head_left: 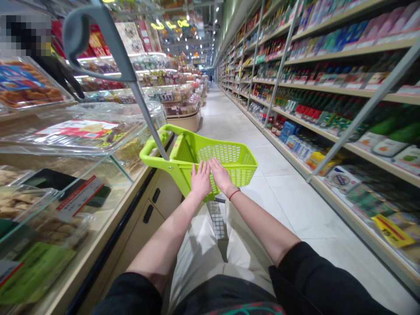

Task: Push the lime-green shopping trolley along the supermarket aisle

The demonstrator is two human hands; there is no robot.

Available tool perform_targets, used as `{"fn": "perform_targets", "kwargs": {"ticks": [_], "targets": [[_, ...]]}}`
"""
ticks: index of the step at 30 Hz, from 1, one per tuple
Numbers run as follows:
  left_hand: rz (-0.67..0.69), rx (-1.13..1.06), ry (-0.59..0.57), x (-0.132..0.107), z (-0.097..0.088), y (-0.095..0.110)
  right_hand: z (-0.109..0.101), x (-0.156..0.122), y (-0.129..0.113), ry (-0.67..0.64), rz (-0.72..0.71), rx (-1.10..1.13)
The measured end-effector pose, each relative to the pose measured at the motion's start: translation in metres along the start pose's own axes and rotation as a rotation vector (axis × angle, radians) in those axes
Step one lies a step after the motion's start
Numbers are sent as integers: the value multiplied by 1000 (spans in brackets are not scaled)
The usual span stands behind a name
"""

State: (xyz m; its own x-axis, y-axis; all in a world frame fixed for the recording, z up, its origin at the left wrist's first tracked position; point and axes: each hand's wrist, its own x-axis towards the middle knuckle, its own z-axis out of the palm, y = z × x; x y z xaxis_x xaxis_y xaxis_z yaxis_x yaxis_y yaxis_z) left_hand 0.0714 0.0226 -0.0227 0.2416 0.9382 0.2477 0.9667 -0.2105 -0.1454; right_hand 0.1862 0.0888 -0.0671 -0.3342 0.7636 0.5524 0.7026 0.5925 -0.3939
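Note:
A lime-green plastic rolling shopping basket [216, 153] stands in front of me, with a mesh-patterned wall and a grey telescopic pull handle [108, 43] rising up and to the left. My left hand [201, 179] lies flat on the basket's near rim, fingers straight. Just beside it, my right hand [220, 176] rests the same way, with a red cord bracelet [234, 194] on its wrist. Neither hand closes around the rim or the handle. The basket's lower near side is hidden behind my hands.
A glass deli counter [75, 175] with packaged baked goods runs along the left. Stocked grocery shelves [328, 87] line the right. A tiled aisle floor [259, 162] stretches ahead. A person in dark clothing [55, 72] stands behind the counter at upper left.

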Motion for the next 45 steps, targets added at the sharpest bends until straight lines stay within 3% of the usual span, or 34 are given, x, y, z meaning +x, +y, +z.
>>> {"fn": "perform_targets", "kwargs": {"ticks": [5,11,16,20,23,27,31,34,37,42,45], "targets": [[-5,-8,11,0,0,0,-12,-16,42,28,2,-46],[13,-21,46,1,6,-2,-37,-38,88,78,149,-172],[11,-19,64,2,8,-2,-23,-31,71,126,180,-125],[13,-7,74,1,9,-2,-3,-18,34,64,62,-73],[17,-3,83,0,10,-3,1,-15,21,45,-19,-68],[24,-12,94,1,12,-5,-8,-29,45,61,-17,-118],[18,-26,90,2,12,-5,-28,-50,85,115,140,-209],[14,-18,83,3,12,-4,-39,-53,97,141,246,-218],[10,-10,86,3,11,-4,-36,-42,81,120,244,-177],[15,-28,93,1,9,-4,-14,-17,24,51,64,-78],[20,-22,95,0,9,-5,-10,-13,9,21,-1,-50]]}}
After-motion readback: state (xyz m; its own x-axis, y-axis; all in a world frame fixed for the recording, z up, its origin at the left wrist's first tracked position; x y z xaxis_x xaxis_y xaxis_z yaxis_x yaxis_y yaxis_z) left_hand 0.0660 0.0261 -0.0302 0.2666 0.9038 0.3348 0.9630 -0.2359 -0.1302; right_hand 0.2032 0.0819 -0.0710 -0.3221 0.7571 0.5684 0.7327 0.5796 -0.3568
